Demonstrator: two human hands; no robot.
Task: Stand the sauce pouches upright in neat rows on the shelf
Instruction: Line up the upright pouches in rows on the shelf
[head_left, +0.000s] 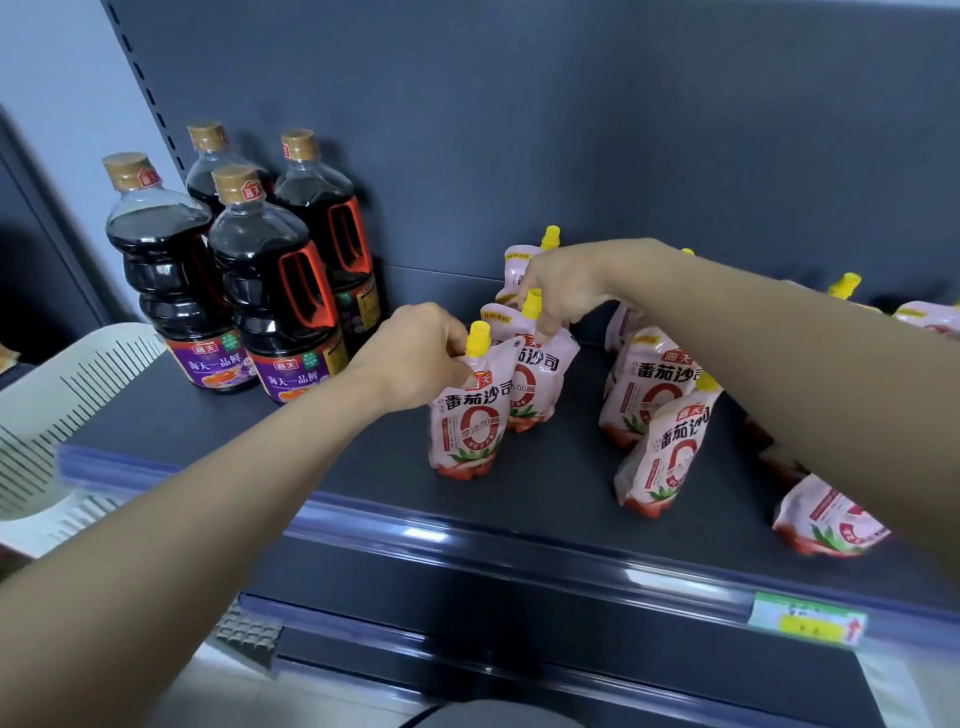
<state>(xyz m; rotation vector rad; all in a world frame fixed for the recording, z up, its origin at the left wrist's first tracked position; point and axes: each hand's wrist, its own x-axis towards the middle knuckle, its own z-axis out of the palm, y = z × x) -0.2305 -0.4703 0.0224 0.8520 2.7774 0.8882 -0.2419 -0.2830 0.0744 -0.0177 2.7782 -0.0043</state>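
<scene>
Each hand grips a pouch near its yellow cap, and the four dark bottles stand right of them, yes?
No: the head view shows the dark bottles left of them; the left hand grips the front pouch, the right hand the pouch behind.

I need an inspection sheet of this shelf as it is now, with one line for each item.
Surface: dark shelf, partly stocked.
Job's things: front pouch and second pouch upright; leaning pouches to their right; tipped pouch near the front edge, partly hidden by the arm.
Clutter: nothing seen.
Hands: left hand grips the front pouch at its top; right hand pinches the second pouch by its cap.
Cables: nothing seen.
Surroundings: four bottles at the left; white basket beside the shelf; price tag on the rail.
</scene>
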